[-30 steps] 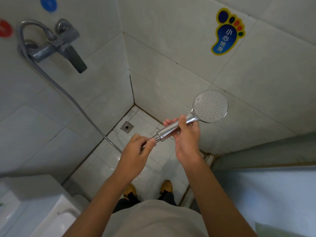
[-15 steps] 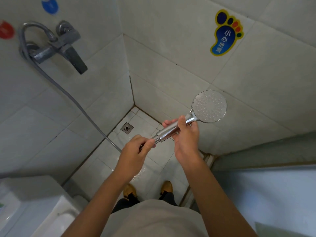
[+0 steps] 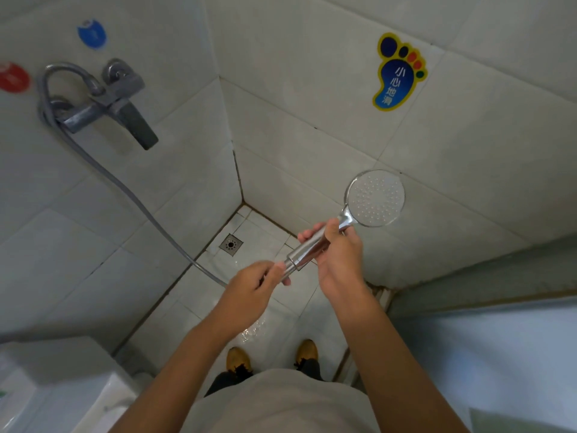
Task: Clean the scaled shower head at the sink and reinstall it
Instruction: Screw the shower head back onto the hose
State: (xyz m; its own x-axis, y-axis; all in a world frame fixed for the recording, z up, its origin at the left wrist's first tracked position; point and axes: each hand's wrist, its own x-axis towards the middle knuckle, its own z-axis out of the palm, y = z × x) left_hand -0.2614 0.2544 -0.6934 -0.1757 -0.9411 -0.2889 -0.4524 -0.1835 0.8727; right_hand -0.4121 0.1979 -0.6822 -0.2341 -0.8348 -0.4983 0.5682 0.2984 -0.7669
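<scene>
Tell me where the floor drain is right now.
In the head view the floor drain sits in the far corner of the tiled floor, left of the shower head, just beyond the left hand.

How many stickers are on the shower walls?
3: a blue sticker above the tap, a red sticker left of it, and a foot sticker on the right wall. Others may lie out of frame.

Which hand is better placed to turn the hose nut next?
Left. The left hand already pinches the hose end at the base of the shower head handle, while the right hand grips the handle and can steady it.
</scene>
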